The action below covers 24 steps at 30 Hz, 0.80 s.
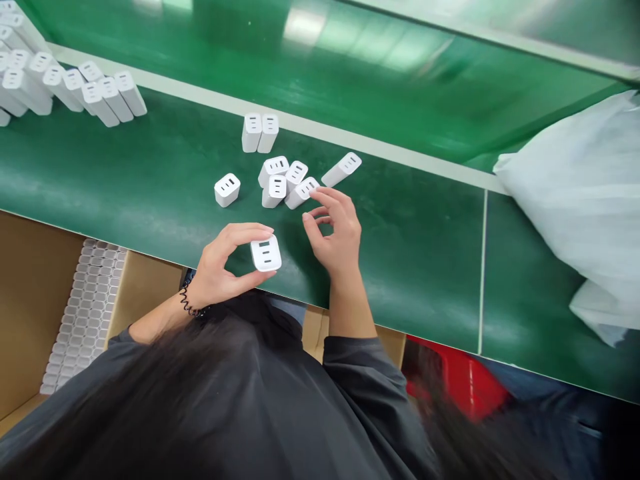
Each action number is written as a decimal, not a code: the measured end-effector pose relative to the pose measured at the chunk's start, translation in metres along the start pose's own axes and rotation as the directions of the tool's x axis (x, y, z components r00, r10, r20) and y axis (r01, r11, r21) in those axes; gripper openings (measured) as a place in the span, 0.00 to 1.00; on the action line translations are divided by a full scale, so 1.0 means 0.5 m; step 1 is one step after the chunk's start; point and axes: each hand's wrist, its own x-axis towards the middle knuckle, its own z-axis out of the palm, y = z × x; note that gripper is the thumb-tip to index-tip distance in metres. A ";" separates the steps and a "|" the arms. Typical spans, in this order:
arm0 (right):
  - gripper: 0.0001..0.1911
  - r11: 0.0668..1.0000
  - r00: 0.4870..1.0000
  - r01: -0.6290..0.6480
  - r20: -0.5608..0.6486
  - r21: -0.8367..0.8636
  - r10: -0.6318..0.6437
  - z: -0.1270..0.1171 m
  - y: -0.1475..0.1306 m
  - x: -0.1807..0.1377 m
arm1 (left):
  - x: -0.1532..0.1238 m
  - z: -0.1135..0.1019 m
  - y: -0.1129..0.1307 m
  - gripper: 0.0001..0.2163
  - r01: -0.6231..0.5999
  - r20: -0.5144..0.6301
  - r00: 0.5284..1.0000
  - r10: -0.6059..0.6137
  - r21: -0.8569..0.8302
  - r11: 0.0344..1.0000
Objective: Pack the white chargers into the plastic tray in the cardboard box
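Observation:
My left hand (223,261) grips a white USB charger (266,254) between thumb and fingers, its three-slot face turned up toward me. To the right, my right hand (336,233) has its thumb and fingers apart with nothing between them. Its fingertips are right at a white charger (299,195) at the edge of a small cluster; whether they touch it I cannot tell. Another charger (227,191) stands alone left of the cluster, and a tilted charger (342,169) lies beyond my right hand. Two chargers (260,133) stand side by side behind.
Many more white chargers (30,90) crowd the far left of the green bench (170,160). A pale plastic bag (585,200) lies at the right. Below the bench's near edge, a cardboard box (35,293) holds rows of white pieces. Something red (465,380) is at lower right.

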 end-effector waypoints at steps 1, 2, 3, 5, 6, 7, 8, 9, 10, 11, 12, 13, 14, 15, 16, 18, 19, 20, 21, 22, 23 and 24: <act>0.15 1.000 1.000 0.016 -0.001 0.003 -0.016 0.000 -0.003 0.000 | -0.001 -0.001 0.001 0.24 0.007 0.001 1.000 -0.007 0.006 1.000; 0.14 1.000 1.000 0.029 -0.008 0.008 -0.029 0.000 -0.007 0.000 | -0.003 -0.002 0.001 0.24 0.019 0.001 1.000 -0.019 0.012 1.000; 0.13 0.999 0.999 0.038 -0.016 0.015 -0.038 -0.001 -0.010 0.000 | -0.005 -0.002 0.001 0.24 0.034 0.001 0.999 -0.034 0.017 0.999; 0.12 0.999 0.999 0.036 -0.034 0.026 -0.036 -0.004 -0.017 -0.001 | -0.007 -0.001 0.002 0.23 0.068 0.002 0.998 -0.068 0.025 0.997; 0.12 0.999 0.999 0.030 -0.041 0.024 -0.029 -0.005 -0.020 -0.001 | -0.009 -0.001 0.002 0.23 0.082 0.002 0.997 -0.082 0.028 0.996; 0.11 1.000 0.999 0.023 -0.044 0.018 -0.022 -0.006 -0.022 -0.001 | -0.010 0.000 0.003 0.22 0.092 0.004 0.996 -0.093 0.030 0.995; 0.10 1.000 0.999 0.017 -0.047 0.011 -0.016 -0.007 -0.024 -0.001 | -0.010 0.000 0.003 0.22 0.099 0.005 0.995 -0.099 0.030 0.995; 0.10 1.000 0.999 0.013 -0.050 0.006 -0.012 -0.008 -0.025 -0.001 | -0.011 0.001 0.003 0.22 0.103 0.004 0.995 -0.103 0.030 0.994; 0.10 1.000 0.999 0.011 -0.052 0.003 -0.011 -0.009 -0.025 -0.001 | -0.011 0.001 0.004 0.22 0.107 0.004 0.994 -0.107 0.030 0.994; 0.09 1.000 0.999 0.011 -0.053 0.000 -0.011 -0.009 -0.025 -0.001 | -0.011 0.002 0.004 0.22 0.111 0.004 0.994 -0.111 0.031 0.993; 0.09 1.000 0.999 0.012 -0.052 -0.001 -0.012 -0.009 -0.025 0.000 | -0.011 0.002 0.004 0.22 0.115 0.005 0.993 -0.115 0.031 0.993; 0.09 1.000 0.999 0.014 -0.050 -0.004 -0.014 -0.010 -0.026 0.000 | -0.010 0.002 0.005 0.22 0.117 0.003 0.993 -0.117 0.030 0.993; 0.09 1.000 0.999 0.015 -0.048 -0.008 -0.016 -0.010 -0.026 0.000 | -0.010 0.002 0.005 0.22 0.119 0.002 0.993 -0.119 0.028 0.993; 0.09 1.000 0.999 0.018 -0.046 -0.012 -0.018 -0.010 -0.026 0.000 | -0.010 0.002 0.005 0.22 0.119 0.003 0.993 -0.119 0.026 0.993; 0.09 1.000 0.999 0.019 -0.045 -0.017 -0.020 -0.010 -0.027 0.001 | -0.009 0.002 0.005 0.22 0.117 0.003 0.993 -0.117 0.026 0.993; 0.09 0.999 0.999 0.024 -0.047 -0.023 -0.025 -0.010 -0.028 0.001 | -0.008 0.000 0.005 0.23 0.107 0.001 0.994 -0.107 0.040 0.993; 0.09 0.999 0.998 0.030 -0.052 -0.021 -0.031 -0.010 -0.028 0.001 | -0.008 -0.002 0.005 0.23 0.096 -0.001 0.995 -0.096 0.057 0.994; 0.09 0.999 0.998 0.040 -0.057 -0.016 -0.041 -0.009 -0.028 0.001 | -0.008 -0.004 0.005 0.23 0.080 -0.003 0.997 -0.080 0.079 0.994; 0.09 0.999 0.997 0.050 -0.064 -0.009 -0.050 -0.009 -0.027 0.000 | -0.008 -0.007 0.004 0.23 0.060 -0.004 0.998 -0.059 0.102 0.993; 0.09 0.998 0.996 0.057 -0.068 -0.005 -0.057 -0.008 -0.027 0.000 | -0.008 -0.009 0.003 0.22 0.038 0.002 0.999 -0.039 0.121 0.992; 0.09 0.998 0.996 0.059 -0.067 -0.004 -0.060 -0.008 -0.026 0.000 | -0.008 -0.012 0.001 0.22 0.023 0.018 1.000 -0.026 0.133 0.991; 0.09 0.998 0.997 0.057 -0.060 -0.006 -0.057 -0.007 -0.026 -0.001 | -0.009 -0.016 -0.001 0.21 0.022 0.044 0.999 -0.029 0.139 0.990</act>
